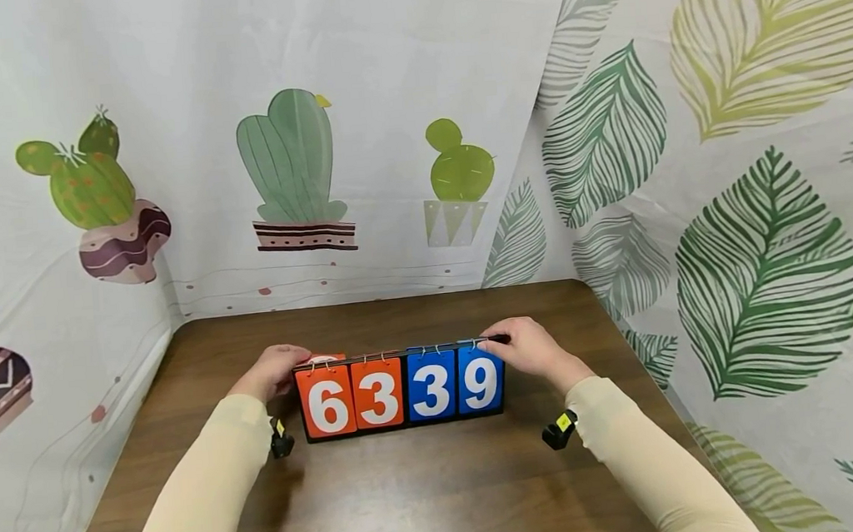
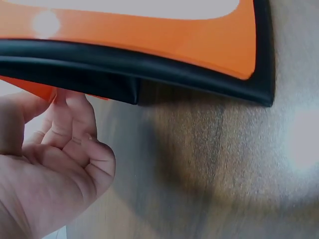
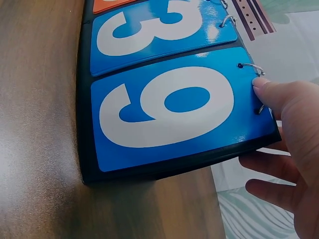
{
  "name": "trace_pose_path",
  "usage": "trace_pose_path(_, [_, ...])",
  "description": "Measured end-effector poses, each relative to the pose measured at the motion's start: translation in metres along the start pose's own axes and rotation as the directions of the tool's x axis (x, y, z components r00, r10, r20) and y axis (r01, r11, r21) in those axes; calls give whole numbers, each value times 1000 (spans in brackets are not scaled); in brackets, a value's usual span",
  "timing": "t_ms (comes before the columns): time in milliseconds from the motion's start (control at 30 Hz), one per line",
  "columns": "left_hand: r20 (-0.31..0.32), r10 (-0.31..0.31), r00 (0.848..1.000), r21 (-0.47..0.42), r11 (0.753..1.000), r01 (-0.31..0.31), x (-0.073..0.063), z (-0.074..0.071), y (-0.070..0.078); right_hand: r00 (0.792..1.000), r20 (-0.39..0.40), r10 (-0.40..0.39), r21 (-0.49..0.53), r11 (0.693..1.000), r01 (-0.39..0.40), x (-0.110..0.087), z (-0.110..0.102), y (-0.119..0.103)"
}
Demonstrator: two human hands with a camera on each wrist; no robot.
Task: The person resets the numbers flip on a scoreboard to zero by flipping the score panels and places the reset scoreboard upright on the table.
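A black flip scoreboard (image 1: 405, 391) stands on the table, showing orange cards 6 and 3 and blue cards 3 and 9. At its upper left end is my left hand (image 1: 275, 370). In the left wrist view, the left hand (image 2: 62, 172) pinches an orange number card (image 2: 30, 87) behind the board between thumb and fingers; the fingertips are partly hidden. My right hand (image 1: 529, 347) grips the upper right corner. Seen from the right wrist, its thumb (image 3: 266, 87) presses the front of the blue 9 card (image 3: 187, 99) by the metal rings, other fingers behind.
The brown wooden table (image 1: 407, 501) extends in front of and behind the scoreboard. A cactus-print curtain (image 1: 380, 52) hangs at the back and left, a leaf-print one (image 1: 621, 259) at the right. Small black wrist cameras (image 1: 560, 431) sit at both cuffs.
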State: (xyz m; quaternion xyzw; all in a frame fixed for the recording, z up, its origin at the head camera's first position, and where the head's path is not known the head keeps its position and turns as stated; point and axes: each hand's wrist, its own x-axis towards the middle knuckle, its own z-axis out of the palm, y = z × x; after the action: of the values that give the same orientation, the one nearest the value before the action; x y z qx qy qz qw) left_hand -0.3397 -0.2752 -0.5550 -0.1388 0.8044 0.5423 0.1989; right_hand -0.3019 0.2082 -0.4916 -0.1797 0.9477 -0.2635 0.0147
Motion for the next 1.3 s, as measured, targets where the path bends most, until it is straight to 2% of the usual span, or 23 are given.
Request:
trace_pose_path(200, [1, -13, 1000, -82, 997, 13, 1, -2, 3, 1000, -10, -9, -9, 1000, 9, 0, 0, -2])
trace_pose_path(467, [20, 21, 1000, -190, 982, -16, 1, -5, 18, 1000, -24, 15, 27, 1000, -14, -2, 4, 0])
trace_pose_path(733, [83, 75, 994, -339, 940, -42, -16, -7, 45, 996, -83, 33, 144, 989, -21, -6, 19, 6])
trace_pose_path(900, [101, 88, 991, -395, 918, -41, -28, -10, 57, 990, -128, 57, 178, 984, -33, -6, 25, 6])
trace_pose_path(1100, [114, 113, 987, -405, 912, -58, -38, -13, 68, 986, -151, 74, 194, 980, -43, -7, 26, 2])
trace_pose_path(1300, [117, 123, 986, -339, 938, -77, -36, -15, 72, 980, -172, 100, 209, 976, -63, -7, 26, 1])
